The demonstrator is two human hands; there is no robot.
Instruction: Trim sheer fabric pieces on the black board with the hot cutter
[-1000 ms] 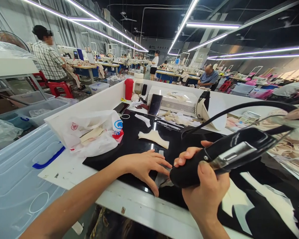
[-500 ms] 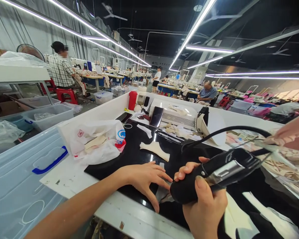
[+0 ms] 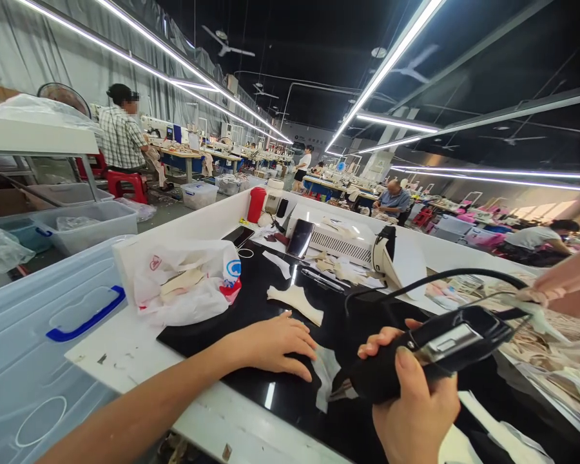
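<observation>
My right hand [image 3: 415, 406] grips a black corded hand tool [image 3: 444, 351] with a silver lever or plate along its top. The tool's lower end points left and down toward the black board [image 3: 241, 399]; a shiny part shows beneath it, but its shape is mostly hidden. Beside that end lies a thin, greyish-white fabric piece [image 3: 325, 377]. My left hand [image 3: 275, 345] rests low over the board with its fingers stretched out, the tips close to this piece's left edge. A cream cut piece [image 3: 296, 303] lies farther back on the board.
A white plastic bag [image 3: 183, 283] with cream scraps sits at left. Behind the board are a phone [image 3: 300, 237], pens [image 3: 323, 280] and loose scraps. The cable [image 3: 444, 274] arches at right near piled fabric [image 3: 546, 341]. A lidded blue bin [image 3: 38, 361] borders the table.
The view has shifted slightly. My left hand has drawn back to the left, its fingers closer together, and the tool has moved right, so more of the greyish-white piece shows between them.
</observation>
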